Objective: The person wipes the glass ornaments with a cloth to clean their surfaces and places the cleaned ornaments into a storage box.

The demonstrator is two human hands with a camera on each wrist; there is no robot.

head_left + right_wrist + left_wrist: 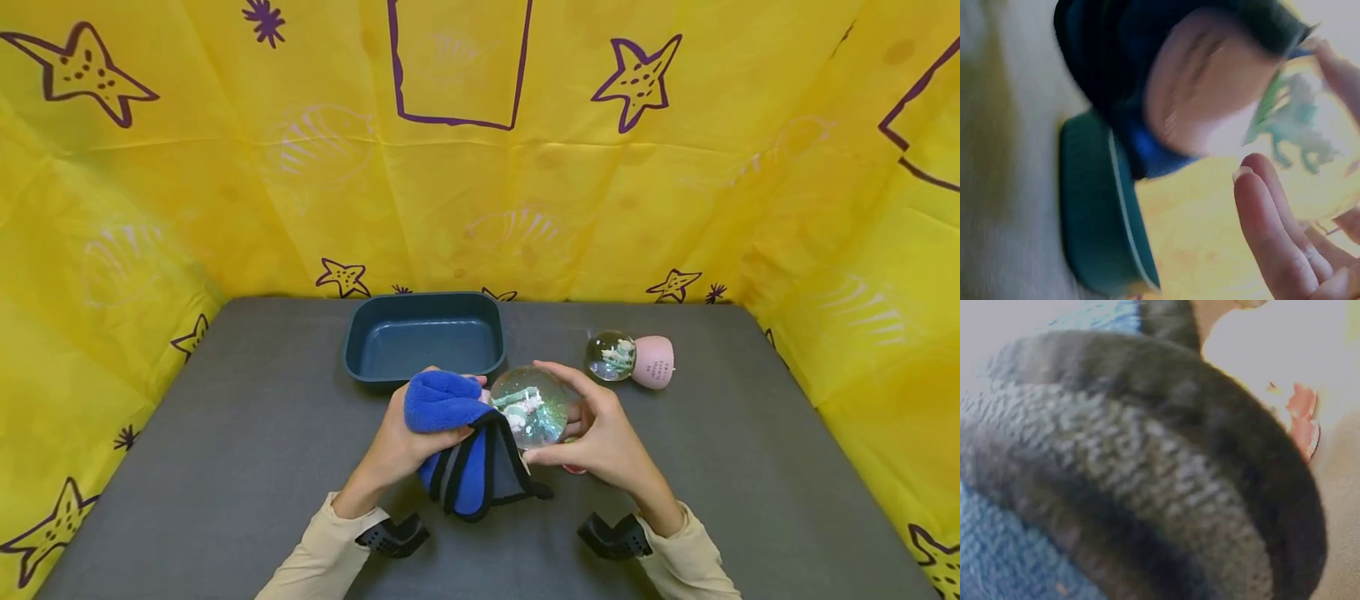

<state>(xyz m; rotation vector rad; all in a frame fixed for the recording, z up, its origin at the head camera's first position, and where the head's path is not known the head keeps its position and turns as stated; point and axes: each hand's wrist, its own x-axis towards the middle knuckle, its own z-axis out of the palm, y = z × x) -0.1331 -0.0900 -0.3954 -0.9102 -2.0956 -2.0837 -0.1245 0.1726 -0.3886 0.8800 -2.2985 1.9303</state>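
A snow globe [531,408] with a clear glass ball, a white and mint figure and glitter lies tilted between both hands. My left hand [401,437] grips a blue cloth [446,402] with grey stripes and black edging, bunched about the globe's base. In the right wrist view, the pink base [1207,87] shows inside the cloth [1150,153]. My right hand [600,437] holds the glass ball, thumb on the near side and fingers round the far side. Cloth fills most of the left wrist view, which is blurred.
Behind the left hand stands a dark teal rectangular tub [426,379]. A second snow globe [651,363] with a pink base lies on its side at the right. A small red thing [574,469], mostly hidden, is under my right hand. Yellow printed fabric [450,183] walls the grey table [225,467].
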